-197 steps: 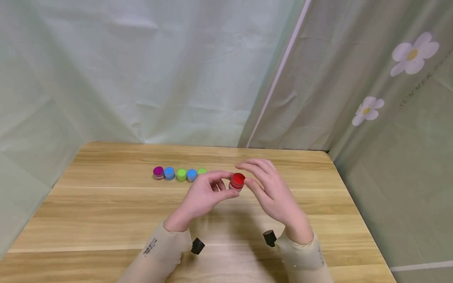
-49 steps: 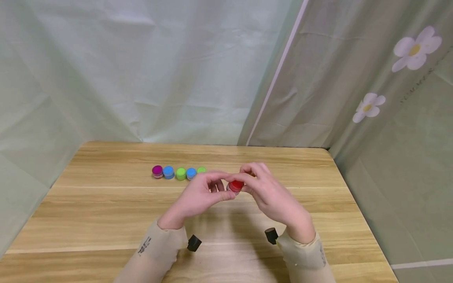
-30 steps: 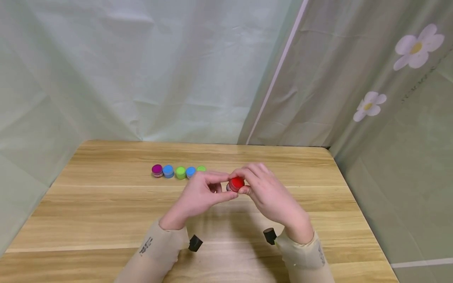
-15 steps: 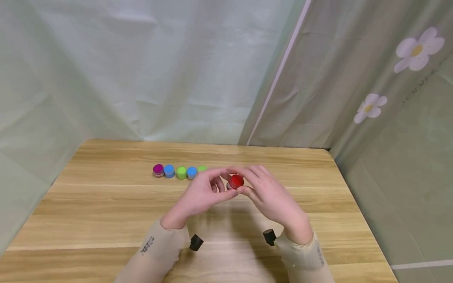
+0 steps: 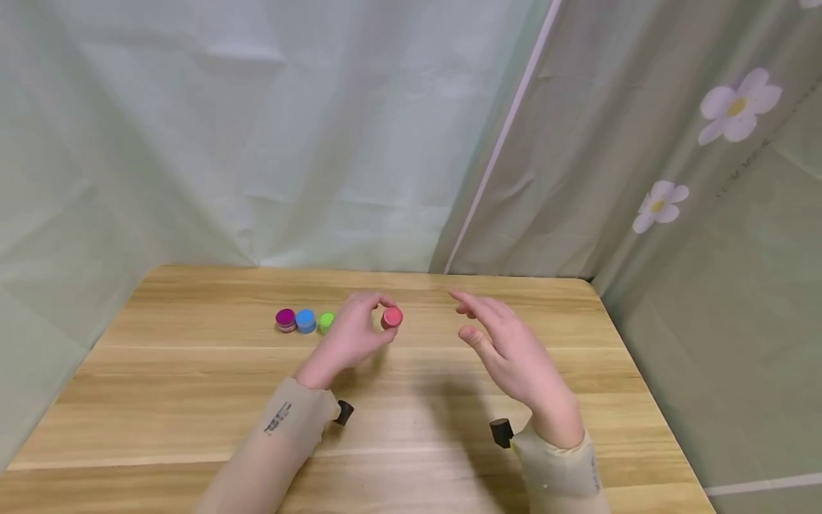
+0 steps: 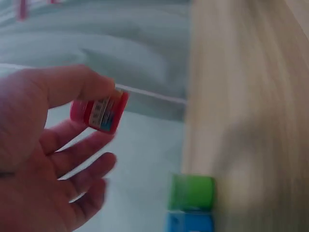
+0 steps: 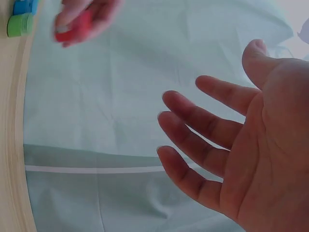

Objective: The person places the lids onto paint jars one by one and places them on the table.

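Note:
A small red-lidded jar (image 5: 392,318) is pinched between thumb and fingers of the left hand (image 5: 349,334), held above the table toward its far side. In the left wrist view the same red jar (image 6: 100,114) shows a printed label, and its thumb lies over the upper side. The right hand (image 5: 516,357) is raised off to the right with fingers spread apart, holding nothing. A row of similar jars stands just left of the left hand: purple (image 5: 285,320), blue (image 5: 305,321) and green (image 5: 326,323). The left hand covers others of the row.
The left wrist view shows a green jar (image 6: 193,192) beside a blue jar (image 6: 190,223) on the table. The wooden table (image 5: 193,400) ends at a pale curtain (image 5: 321,143) behind it. Black cameras (image 5: 501,432) are strapped at both wrists.
Both hands were at the red jar, the right one fingering its lid. Now the right hand has let go and drawn right, while the left has carried the jar left toward the row.

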{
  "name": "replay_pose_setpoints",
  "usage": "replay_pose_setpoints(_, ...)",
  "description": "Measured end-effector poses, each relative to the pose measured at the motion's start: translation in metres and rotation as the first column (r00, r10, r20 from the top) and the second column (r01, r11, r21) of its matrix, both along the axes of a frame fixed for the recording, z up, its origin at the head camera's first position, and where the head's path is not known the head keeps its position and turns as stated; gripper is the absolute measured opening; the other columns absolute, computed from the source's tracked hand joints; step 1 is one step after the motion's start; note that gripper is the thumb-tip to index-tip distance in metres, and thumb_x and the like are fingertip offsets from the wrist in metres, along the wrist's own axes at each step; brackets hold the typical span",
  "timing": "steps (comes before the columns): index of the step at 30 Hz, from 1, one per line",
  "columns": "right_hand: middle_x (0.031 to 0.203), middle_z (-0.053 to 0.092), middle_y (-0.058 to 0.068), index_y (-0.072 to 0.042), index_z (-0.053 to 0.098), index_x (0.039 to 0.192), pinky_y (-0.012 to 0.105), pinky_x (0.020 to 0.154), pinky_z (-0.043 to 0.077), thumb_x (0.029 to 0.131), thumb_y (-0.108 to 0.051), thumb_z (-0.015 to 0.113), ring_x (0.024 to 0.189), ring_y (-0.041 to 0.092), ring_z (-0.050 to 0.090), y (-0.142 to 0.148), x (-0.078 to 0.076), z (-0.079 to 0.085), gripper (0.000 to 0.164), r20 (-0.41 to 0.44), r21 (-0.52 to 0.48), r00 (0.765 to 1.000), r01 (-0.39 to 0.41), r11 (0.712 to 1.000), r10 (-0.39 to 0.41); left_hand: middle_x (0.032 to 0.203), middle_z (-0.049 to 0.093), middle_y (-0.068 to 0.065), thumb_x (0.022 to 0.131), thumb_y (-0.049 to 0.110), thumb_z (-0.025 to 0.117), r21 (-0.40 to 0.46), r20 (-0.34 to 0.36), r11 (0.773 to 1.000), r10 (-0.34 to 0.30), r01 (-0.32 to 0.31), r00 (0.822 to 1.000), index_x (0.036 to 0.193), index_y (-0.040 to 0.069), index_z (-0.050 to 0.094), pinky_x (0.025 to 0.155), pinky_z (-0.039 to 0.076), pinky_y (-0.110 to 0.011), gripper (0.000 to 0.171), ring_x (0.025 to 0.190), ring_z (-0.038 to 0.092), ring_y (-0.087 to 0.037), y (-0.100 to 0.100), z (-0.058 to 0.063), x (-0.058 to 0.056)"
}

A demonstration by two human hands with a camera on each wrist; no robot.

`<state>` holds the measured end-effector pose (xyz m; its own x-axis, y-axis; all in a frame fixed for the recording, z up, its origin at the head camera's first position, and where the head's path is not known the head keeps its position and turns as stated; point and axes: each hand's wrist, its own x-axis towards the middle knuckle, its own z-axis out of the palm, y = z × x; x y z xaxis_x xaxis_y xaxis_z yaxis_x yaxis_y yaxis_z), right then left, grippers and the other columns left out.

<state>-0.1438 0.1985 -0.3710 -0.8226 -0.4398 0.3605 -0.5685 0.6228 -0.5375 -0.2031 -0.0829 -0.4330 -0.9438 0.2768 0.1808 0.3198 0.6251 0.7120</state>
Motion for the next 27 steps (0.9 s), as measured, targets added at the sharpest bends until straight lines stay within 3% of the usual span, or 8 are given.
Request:
replay_pose_setpoints(4,0.137,0.065,0.0,-0.023,0.052,0.159,0.05,0.102,0.052,0.112,-0.04,0.056,0.124,0.021,0.064,-0.002,-0.002,-0.001,0.05,0.012,0.014,1.0,-0.024,1.0,0.024,0.118,0.072,-0.003,0.087,0.011,0.086,-0.116,-0.031,0.993,0.008,-0.011,0.999,0.128,0.011,0.073,0.103,0.047,-0.054,0.043,0.115,0.06,-0.03,-0.002,-0.012,-0.017)
replay_pose_setpoints(9,0.137,0.065,-0.001,-0.019,0.058,0.155,0.049,0.1,0.054,0.112,-0.038,0.057,0.118,0.021,0.066,-0.005,-0.004,-0.002,0.047,0.024,0.02,0.999,-0.025,0.999,0.024,0.118,0.075,-0.003,0.088,0.015,0.088,-0.205,-0.07,0.979,-0.007,-0.008,0.998,0.129,0.012,0.076,0.104,0.041,-0.056,0.042,0.115,0.061,-0.03,-0.005,-0.021,-0.028)
replay_pose_setpoints(18,0.145,0.062,-0.008,-0.024,0.06,0.153,0.047,0.104,0.053,0.112,-0.046,0.054,0.125,0.016,0.065,-0.008,-0.011,-0.006,0.047,0.08,0.046,0.996,-0.031,0.998,0.027,0.111,0.076,-0.003,0.09,0.024,0.089,-0.337,-0.083,0.94,0.019,-0.046,0.996,0.12,0.013,0.079,0.101,0.038,-0.053,0.033,0.116,0.059,-0.031,-0.008,-0.038,-0.034)
replay_pose_setpoints(27,0.142,0.063,-0.008,-0.027,0.061,0.151,0.048,0.105,0.052,0.112,-0.049,0.052,0.123,0.02,0.066,-0.01,-0.011,-0.008,0.046,0.115,0.069,0.993,-0.032,0.997,0.024,0.115,0.077,-0.006,0.09,0.023,0.089,-0.342,-0.088,0.937,0.045,-0.073,0.995,0.121,0.011,0.078,0.096,0.034,-0.054,0.035,0.12,0.057,-0.034,-0.007,-0.048,-0.033)
